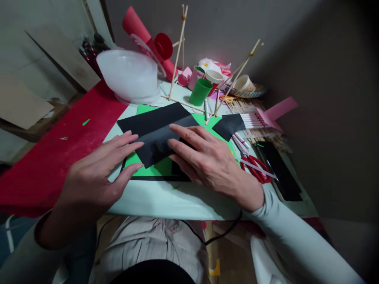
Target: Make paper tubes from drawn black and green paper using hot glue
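A sheet of black paper (156, 126) with a crease across it lies over green paper (156, 170) on the table. My left hand (102, 169) is at its left edge, fingers stretched out and thumb apart, the fingertips at the paper's border. My right hand (204, 157) lies over the right part of the black sheet, its fingers extended and spread, the fingertips touching the surface. Part of the sheet's right side is hidden beneath that hand. Beyond the right wrist lie red-handled scissors (256, 169).
A translucent plastic bowl (128, 75) stands at the back left, near a green paper cup (200, 92) and wooden stick frames (177, 55). On the right are a small black paper piece (229, 125), pink paper (281, 109) and a dark phone-like slab (278, 171). Red cloth (65, 146) covers the left.
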A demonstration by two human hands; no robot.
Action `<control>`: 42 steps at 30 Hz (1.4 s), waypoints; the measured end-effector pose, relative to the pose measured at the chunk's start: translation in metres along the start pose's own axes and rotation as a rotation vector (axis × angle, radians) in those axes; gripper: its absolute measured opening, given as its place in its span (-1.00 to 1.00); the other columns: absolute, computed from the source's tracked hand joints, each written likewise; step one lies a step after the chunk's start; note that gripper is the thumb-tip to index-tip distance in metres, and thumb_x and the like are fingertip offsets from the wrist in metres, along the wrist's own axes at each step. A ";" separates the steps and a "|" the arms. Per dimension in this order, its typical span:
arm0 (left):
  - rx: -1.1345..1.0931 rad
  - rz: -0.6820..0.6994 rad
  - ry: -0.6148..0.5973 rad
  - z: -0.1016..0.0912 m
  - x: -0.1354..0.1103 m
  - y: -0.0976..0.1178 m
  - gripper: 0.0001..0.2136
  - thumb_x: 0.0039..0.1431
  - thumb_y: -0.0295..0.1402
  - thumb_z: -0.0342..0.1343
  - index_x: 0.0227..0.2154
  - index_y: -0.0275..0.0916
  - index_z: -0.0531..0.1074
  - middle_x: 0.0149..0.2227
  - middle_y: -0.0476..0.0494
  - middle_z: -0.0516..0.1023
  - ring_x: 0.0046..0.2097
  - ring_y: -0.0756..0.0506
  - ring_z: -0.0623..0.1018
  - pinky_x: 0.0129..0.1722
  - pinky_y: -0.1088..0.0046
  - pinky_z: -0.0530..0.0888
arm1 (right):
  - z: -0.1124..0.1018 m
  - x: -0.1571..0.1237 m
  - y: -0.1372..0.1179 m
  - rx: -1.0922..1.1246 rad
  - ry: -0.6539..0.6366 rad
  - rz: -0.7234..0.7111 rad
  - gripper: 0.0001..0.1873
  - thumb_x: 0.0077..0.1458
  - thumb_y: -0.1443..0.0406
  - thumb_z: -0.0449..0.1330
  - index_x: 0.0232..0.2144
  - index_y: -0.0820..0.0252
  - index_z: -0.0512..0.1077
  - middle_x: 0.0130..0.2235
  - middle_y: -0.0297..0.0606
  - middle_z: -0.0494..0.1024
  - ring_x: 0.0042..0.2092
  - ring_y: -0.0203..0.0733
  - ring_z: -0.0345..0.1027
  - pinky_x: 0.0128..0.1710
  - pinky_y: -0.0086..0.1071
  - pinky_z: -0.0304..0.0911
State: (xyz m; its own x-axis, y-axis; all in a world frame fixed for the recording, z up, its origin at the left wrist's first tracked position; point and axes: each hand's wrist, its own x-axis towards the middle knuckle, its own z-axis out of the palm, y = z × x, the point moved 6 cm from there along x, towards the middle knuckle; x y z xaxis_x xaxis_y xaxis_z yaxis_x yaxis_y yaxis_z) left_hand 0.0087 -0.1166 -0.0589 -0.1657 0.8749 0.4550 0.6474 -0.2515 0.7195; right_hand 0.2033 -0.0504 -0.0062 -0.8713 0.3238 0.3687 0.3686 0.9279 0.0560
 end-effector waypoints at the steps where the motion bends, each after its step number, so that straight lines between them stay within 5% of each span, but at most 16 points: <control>1: -0.049 -0.039 0.015 0.000 0.000 -0.004 -0.62 0.19 -0.30 0.32 0.07 0.10 0.61 0.23 0.09 0.58 0.30 -0.30 0.48 0.44 0.12 0.21 | -0.001 -0.001 0.000 0.011 0.013 -0.003 -0.66 0.45 0.23 0.02 0.02 0.31 0.51 0.28 0.07 0.48 0.07 0.09 0.37 0.02 -0.03 0.44; 12: -0.108 -0.150 0.016 -0.003 0.003 -0.006 -0.70 0.11 -0.22 0.37 -0.06 0.03 0.70 0.16 -0.01 0.63 0.24 -0.37 0.53 0.44 0.01 0.24 | 0.002 -0.009 -0.001 0.035 0.009 -0.005 -0.67 0.42 0.21 0.08 0.05 0.29 0.50 0.26 0.03 0.52 0.01 0.04 0.44 -0.06 -0.09 0.46; 17: -0.097 -0.099 0.032 -0.005 -0.002 0.003 -0.68 0.20 -0.22 0.33 0.02 0.13 0.64 0.16 0.11 0.63 0.22 -0.26 0.55 0.46 0.11 0.23 | -0.002 -0.008 0.000 -0.004 -0.010 0.022 -0.66 0.42 0.24 0.09 0.04 0.34 0.53 0.24 0.02 0.53 -0.07 0.04 0.49 -0.14 -0.10 0.48; 20: -0.237 -0.197 0.033 0.000 -0.008 0.011 -0.67 0.18 -0.21 0.35 0.02 0.10 0.64 0.10 0.05 0.66 0.17 -0.28 0.58 0.43 0.08 0.28 | -0.021 -0.005 0.008 0.152 0.130 0.135 -0.71 0.40 0.24 0.15 0.01 0.30 0.54 0.22 0.06 0.55 0.01 0.01 0.54 -0.01 -0.12 0.48; 24: -0.696 -0.534 -0.008 0.028 -0.018 0.024 -0.59 0.16 -0.20 0.36 0.08 -0.03 0.57 0.15 -0.14 0.63 0.25 -0.34 0.53 0.36 0.01 0.37 | -0.048 -0.007 0.017 0.496 0.411 0.360 -0.82 0.35 0.24 0.23 -0.06 0.14 0.55 0.16 -0.09 0.62 0.15 -0.08 0.52 0.16 -0.20 0.40; 29: -1.068 -0.445 -0.116 0.059 -0.015 0.062 -0.29 0.20 -0.18 0.33 0.38 0.04 0.23 0.43 -0.13 0.32 0.44 -0.36 0.29 0.39 0.04 0.33 | -0.052 -0.009 0.012 0.650 0.556 0.523 -0.85 0.35 0.21 0.21 -0.11 0.07 0.55 0.15 -0.22 0.62 0.16 -0.10 0.51 0.22 -0.18 0.37; 34: -1.097 -0.444 -0.025 0.071 -0.014 0.075 -0.32 0.31 -0.32 0.24 0.41 0.15 0.14 0.49 0.11 0.19 0.52 -0.21 0.09 0.50 0.18 0.14 | -0.054 -0.010 -0.002 0.597 0.614 0.480 -0.76 0.37 0.23 0.19 0.03 0.17 0.48 0.18 -0.12 0.58 0.26 -0.06 0.42 0.29 -0.16 0.30; 38: -1.229 -0.615 -0.023 0.076 -0.010 0.073 -0.30 0.25 -0.29 0.29 0.39 0.16 0.18 0.40 0.06 0.38 0.44 -0.22 0.30 0.38 0.20 0.38 | -0.056 -0.019 -0.006 0.702 0.517 0.492 -0.62 0.42 0.17 0.13 0.21 0.10 0.37 0.30 -0.17 0.46 0.30 -0.06 0.36 0.31 -0.12 0.28; 42: -1.374 -0.804 -0.184 0.079 -0.003 0.068 -0.50 0.27 -0.14 0.23 0.24 -0.08 0.43 0.21 -0.19 0.60 0.18 -0.35 0.61 0.01 0.11 0.67 | -0.059 -0.038 0.008 0.878 0.499 0.517 -0.57 0.43 0.04 0.10 0.25 -0.03 0.35 0.32 -0.24 0.45 0.33 -0.02 0.33 0.29 -0.07 0.32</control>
State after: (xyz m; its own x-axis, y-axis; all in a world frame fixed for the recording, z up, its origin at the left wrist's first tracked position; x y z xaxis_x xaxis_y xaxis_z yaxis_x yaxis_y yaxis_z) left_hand 0.1118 -0.1035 -0.0526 0.0365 0.9674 -0.2505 -0.7052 0.2026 0.6795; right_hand 0.2583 -0.0661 0.0346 -0.3811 0.7787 0.4983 0.1206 0.5763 -0.8083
